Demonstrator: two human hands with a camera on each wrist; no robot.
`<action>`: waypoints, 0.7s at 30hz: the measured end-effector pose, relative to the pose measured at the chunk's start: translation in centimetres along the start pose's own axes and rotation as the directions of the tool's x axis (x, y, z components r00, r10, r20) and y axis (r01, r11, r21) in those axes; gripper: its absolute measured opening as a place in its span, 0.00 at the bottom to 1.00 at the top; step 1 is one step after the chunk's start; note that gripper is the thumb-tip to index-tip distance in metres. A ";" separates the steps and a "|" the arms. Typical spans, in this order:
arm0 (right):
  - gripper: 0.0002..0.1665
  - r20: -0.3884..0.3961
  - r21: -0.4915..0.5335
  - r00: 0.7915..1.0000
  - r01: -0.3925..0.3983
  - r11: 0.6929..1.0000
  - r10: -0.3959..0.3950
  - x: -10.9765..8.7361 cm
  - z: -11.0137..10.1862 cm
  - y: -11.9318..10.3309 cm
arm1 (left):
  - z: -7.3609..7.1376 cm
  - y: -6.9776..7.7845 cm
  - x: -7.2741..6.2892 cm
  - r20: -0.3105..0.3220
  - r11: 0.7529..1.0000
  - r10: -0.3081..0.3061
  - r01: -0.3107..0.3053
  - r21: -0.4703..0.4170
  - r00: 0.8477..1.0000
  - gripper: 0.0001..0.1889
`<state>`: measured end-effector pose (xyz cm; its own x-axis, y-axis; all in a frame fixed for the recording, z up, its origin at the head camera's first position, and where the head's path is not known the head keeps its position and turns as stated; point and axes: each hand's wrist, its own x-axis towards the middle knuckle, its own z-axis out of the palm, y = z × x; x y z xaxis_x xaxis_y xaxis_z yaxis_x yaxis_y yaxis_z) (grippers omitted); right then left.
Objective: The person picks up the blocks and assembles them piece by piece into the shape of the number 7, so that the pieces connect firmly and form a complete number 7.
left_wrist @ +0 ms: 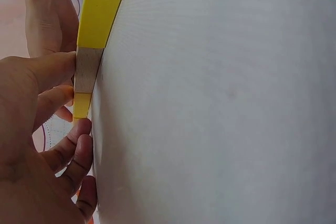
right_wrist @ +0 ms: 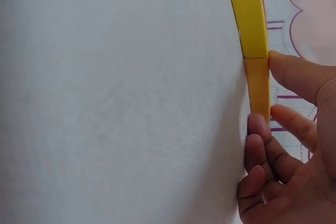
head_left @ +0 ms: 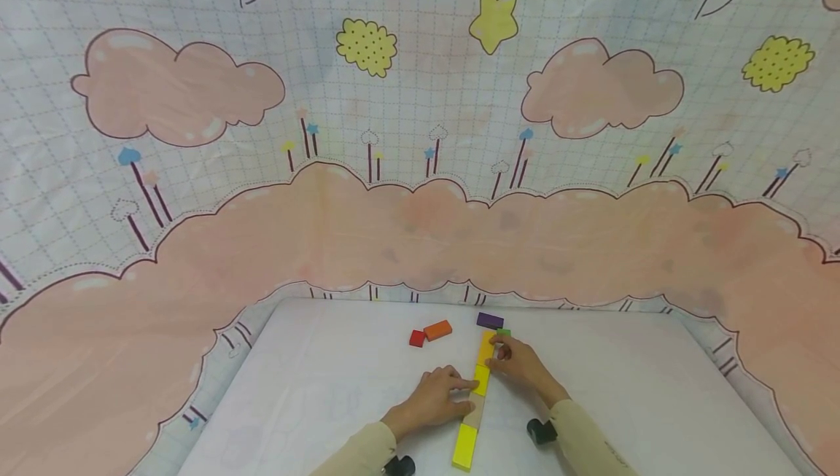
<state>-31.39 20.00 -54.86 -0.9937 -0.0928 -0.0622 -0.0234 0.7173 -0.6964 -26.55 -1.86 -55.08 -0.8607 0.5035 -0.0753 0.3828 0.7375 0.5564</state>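
Several blocks lie end to end in a line: a yellow block [head_left: 464,448] nearest, then a plain wood block [head_left: 475,410], a second yellow block [head_left: 482,375] and an orange-yellow block [head_left: 485,349]. My left hand [head_left: 429,401] touches the line from the left, thumb at the wood block and index finger on the second yellow block. From the right, my right hand [head_left: 523,367] touches the orange-yellow block, thumb near its near end and index finger farther along. In both wrist views, the other fingers bend low beside the blocks, close to the table.
A purple block [head_left: 490,320] lies beyond the line's far end, with a green block [head_left: 504,332] partly hidden near my right hand. An orange block [head_left: 437,330] and a red block [head_left: 417,338] sit to the left. The white table [head_left: 315,367] meets a patterned cloth [head_left: 394,235] behind.
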 end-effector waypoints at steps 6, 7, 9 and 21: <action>0.33 0.023 -0.024 0.999 -0.029 0.999 0.030 -0.1 0.0 -0.2 | -0.1 0.0 -0.1 -0.002 1.000 0.004 -0.004 0.005 1.000 0.21; 0.33 0.025 -0.027 0.999 -0.035 0.999 0.035 -0.1 -0.1 -0.3 | -0.1 0.0 0.0 -0.002 1.000 0.004 -0.004 0.003 1.000 0.21; 0.33 0.023 -0.031 0.999 -0.033 0.999 0.034 -0.2 -0.1 -0.4 | -0.1 0.0 0.0 0.000 1.000 0.005 -0.005 0.001 1.000 0.21; 0.28 0.017 0.019 1.000 0.018 1.000 -0.018 0.2 0.1 0.5 | -0.1 0.2 0.1 0.011 1.000 -0.005 0.005 0.009 1.000 0.20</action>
<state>-31.54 20.29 -55.30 -0.9911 -0.1178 -0.0620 -0.0390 0.7020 -0.7111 -26.63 -1.71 -54.85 -0.8588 0.5050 -0.0868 0.3817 0.7436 0.5490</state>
